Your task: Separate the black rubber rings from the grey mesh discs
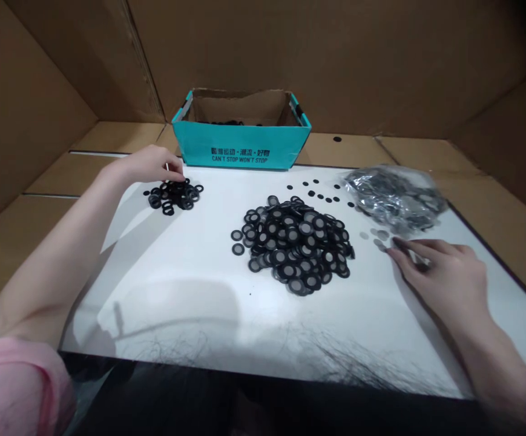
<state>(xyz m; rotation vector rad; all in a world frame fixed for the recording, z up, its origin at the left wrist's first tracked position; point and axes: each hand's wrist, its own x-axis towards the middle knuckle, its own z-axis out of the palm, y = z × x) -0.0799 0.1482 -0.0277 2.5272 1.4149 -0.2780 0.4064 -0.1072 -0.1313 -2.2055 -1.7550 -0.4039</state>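
My left hand (156, 163) reaches over a small heap of black rings (174, 195) at the table's far left. Its thumb and forefinger are pinched together on a black ring at the top of that heap. On the right, my right hand (444, 275) has its thumb and fingers closed near a few loose grey discs (382, 234). Something dark shows at its fingertips, too small to make out. Between the hands lies a large pile of black rings with grey centres (294, 242).
A turquoise box (239, 145) with dark pieces inside stands at the back. A clear plastic bag (396, 197) of grey discs lies at the back right. Several small black discs (320, 196) are scattered beside it. Cardboard walls (335, 66) surround the white table (167, 260).
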